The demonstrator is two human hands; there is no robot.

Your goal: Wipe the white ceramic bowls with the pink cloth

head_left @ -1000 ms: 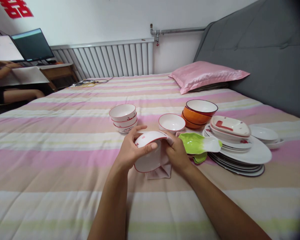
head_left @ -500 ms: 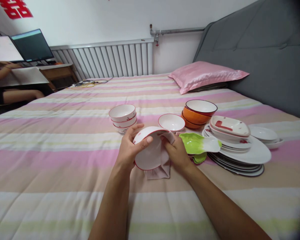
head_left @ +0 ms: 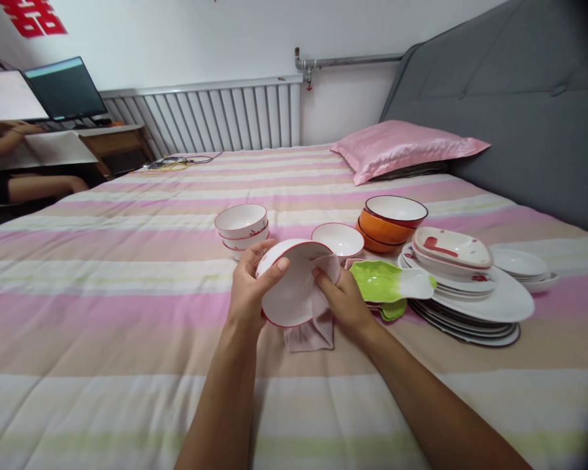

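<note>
My left hand [head_left: 249, 287] grips the left side of a white bowl [head_left: 290, 294] with a red rim, thumb over the edge. The bowl is tilted, its inside facing me. My right hand [head_left: 343, 297] pinches a pale pink cloth [head_left: 314, 334] against the bowl's right rim; the cloth hangs down below the bowl. Behind my left hand stands a stack of similar white bowls [head_left: 242, 223]. Another red-rimmed bowl [head_left: 338, 240] sits just behind the held one. Green leaf-shaped dishes [head_left: 379, 281] lie right beside my right hand.
At the right are orange bowls [head_left: 385, 228], stacked plates [head_left: 507, 295] with an oval dish [head_left: 453, 247] on top, and small white dishes [head_left: 519, 262]. A pink pillow [head_left: 406, 147] lies by the grey headboard [head_left: 509, 104]. A person's arm [head_left: 2, 140] shows at far left.
The held bowl has turned so that more of its inside faces me. My right hand and the cloth have shifted slightly along its right rim.
</note>
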